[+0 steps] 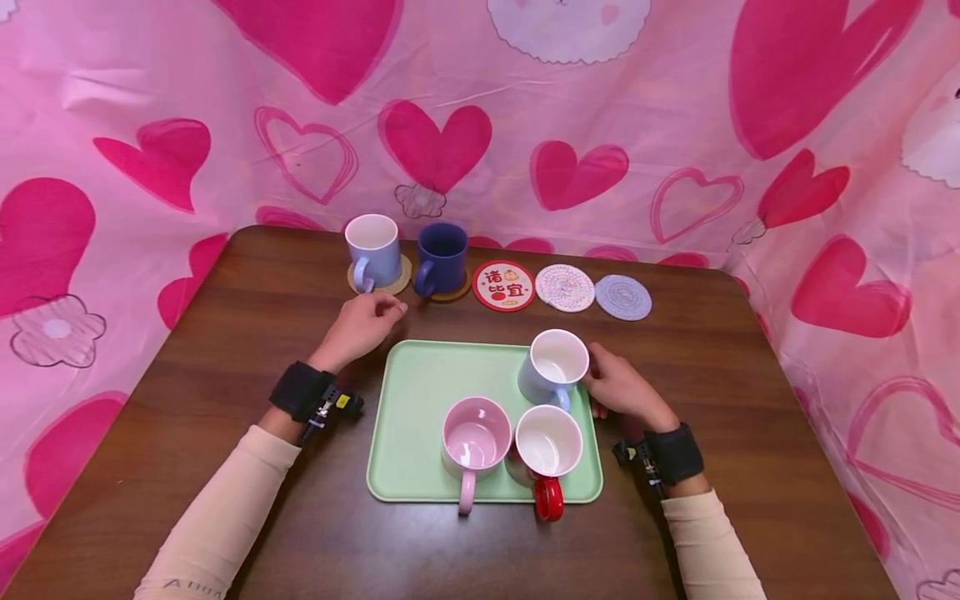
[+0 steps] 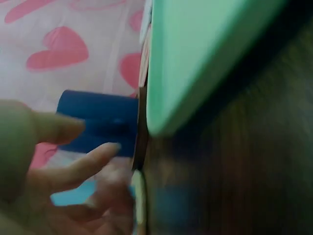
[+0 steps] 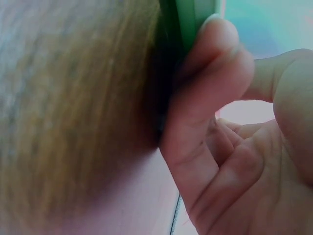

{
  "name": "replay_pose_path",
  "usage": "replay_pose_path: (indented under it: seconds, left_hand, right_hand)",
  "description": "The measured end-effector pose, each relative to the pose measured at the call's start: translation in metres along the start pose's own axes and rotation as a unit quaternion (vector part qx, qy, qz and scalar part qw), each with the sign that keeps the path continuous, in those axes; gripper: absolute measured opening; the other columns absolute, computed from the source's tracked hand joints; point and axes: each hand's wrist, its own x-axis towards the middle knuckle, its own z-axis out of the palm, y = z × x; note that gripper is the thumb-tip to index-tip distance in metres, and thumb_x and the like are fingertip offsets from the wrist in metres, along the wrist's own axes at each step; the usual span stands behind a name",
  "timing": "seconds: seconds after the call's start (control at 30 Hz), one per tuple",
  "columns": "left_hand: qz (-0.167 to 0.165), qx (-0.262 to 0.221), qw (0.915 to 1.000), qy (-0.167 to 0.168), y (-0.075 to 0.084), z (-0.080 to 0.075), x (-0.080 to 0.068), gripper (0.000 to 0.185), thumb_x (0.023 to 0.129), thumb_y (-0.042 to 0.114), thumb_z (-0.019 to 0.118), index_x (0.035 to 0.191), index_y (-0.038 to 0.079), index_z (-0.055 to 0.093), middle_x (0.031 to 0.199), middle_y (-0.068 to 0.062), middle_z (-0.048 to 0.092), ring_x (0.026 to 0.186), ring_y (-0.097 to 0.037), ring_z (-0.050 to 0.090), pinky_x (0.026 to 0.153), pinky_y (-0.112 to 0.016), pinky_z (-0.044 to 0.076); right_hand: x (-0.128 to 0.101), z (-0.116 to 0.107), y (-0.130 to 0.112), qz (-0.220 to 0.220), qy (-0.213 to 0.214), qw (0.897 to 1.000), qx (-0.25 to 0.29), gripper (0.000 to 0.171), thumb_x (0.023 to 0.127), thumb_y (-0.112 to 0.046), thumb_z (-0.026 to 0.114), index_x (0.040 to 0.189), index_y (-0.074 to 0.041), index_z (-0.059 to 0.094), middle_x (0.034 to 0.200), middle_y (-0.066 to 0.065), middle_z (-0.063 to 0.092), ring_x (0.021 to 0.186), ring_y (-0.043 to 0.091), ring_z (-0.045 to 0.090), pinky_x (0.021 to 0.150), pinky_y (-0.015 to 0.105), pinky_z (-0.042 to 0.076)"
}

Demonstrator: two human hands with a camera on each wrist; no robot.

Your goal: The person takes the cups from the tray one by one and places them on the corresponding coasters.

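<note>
A: Where is the pale blue mug [image 1: 553,365]?

B: In the far right corner of the green tray [image 1: 420,392]. The right hand [image 1: 622,390] is against its outer side, fingers curled; whether they clasp it, I cannot tell.

A: And the left hand [image 1: 358,327]?

B: On the table beyond the tray's far left corner, fingers loosely bent, empty. To lift the mug well, I'd keep it upright and clear of the pink mug [image 1: 475,442].

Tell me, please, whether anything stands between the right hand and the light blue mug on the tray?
Nothing visible does. The right hand is already at the right side of the light blue mug, which stands in the far right corner of the green tray. The pink mug and the red-handled mug stand nearer the person, off that line.
</note>
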Motion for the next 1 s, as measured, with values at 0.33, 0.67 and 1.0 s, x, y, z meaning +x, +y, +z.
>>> replay_pose_path:
  seconds: [0.33, 0.67, 1.0]
  left_hand:
    - [0.011, 0.074, 0.9934, -0.087, -0.011, -0.004, -0.029, 0.03, 0.095, 0.028, 0.062, 0.116, 0.008, 0.07, 0.083, -0.006, 0.066, 0.067, -0.022, 0.056, 0.06, -0.033, 0.049]
    - [0.033, 0.087, 0.9925, -0.079, -0.01, 0.012, -0.04, 0.033, 0.092, 0.02, 0.067, 0.123, 0.008, 0.065, 0.073, -0.005, 0.057, 0.054, -0.017, 0.056, 0.052, -0.032, 0.048]
    - [0.047, 0.073, 0.9922, -0.089, -0.014, 0.015, -0.042, 0.039, 0.093, 0.011, 0.062, 0.132, 0.011, 0.06, 0.07, -0.006, 0.052, 0.045, -0.017, 0.053, 0.048, -0.033, 0.047]
  right_hand:
    - [-0.001, 0.003, 0.0, -0.007, 0.004, 1.0, 0.014, 0.025, 0.095, -0.013, 0.061, 0.114, -0.006, 0.046, 0.072, 0.014, 0.055, 0.046, 0.028, 0.058, 0.046, 0.042, 0.051]
    - [-0.003, 0.004, 0.0, -0.004, 0.014, 1.0, 0.006, 0.024, 0.094, -0.013, 0.062, 0.111, -0.006, 0.046, 0.072, 0.014, 0.055, 0.047, 0.028, 0.057, 0.047, 0.042, 0.051]
    - [-0.005, 0.0, -0.004, -0.003, 0.006, 1.0, 0.002, 0.028, 0.094, -0.015, 0.063, 0.115, -0.006, 0.046, 0.077, 0.014, 0.055, 0.049, 0.028, 0.058, 0.049, 0.041, 0.052]
